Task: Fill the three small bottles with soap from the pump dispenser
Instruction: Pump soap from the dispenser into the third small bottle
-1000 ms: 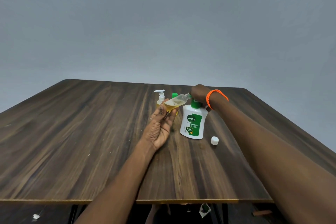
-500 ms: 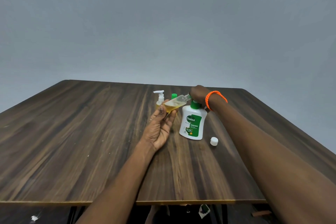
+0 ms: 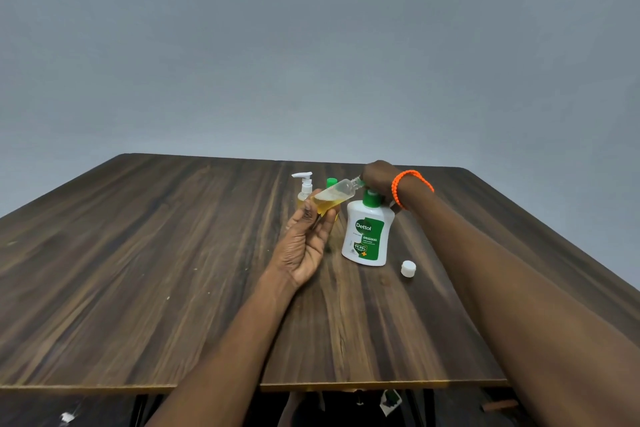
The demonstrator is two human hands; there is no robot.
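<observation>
Left hand (image 3: 306, 243) has its grip around the base of a small clear bottle (image 3: 332, 197), part full of yellow soap and tilted, its open neck up at the pump spout. Just right of that grip stands the white pump dispenser (image 3: 367, 236) on the desk (image 3: 138, 270); the right hand (image 3: 379, 175), orange bracelet (image 3: 408, 185) at the wrist, covers the pump head, fingers curled over it. A white cap (image 3: 408, 268) lies further right. Behind the grip stand a small pump-top bottle (image 3: 304, 188) and a green-capped bottle (image 3: 331, 182), mostly hidden.
</observation>
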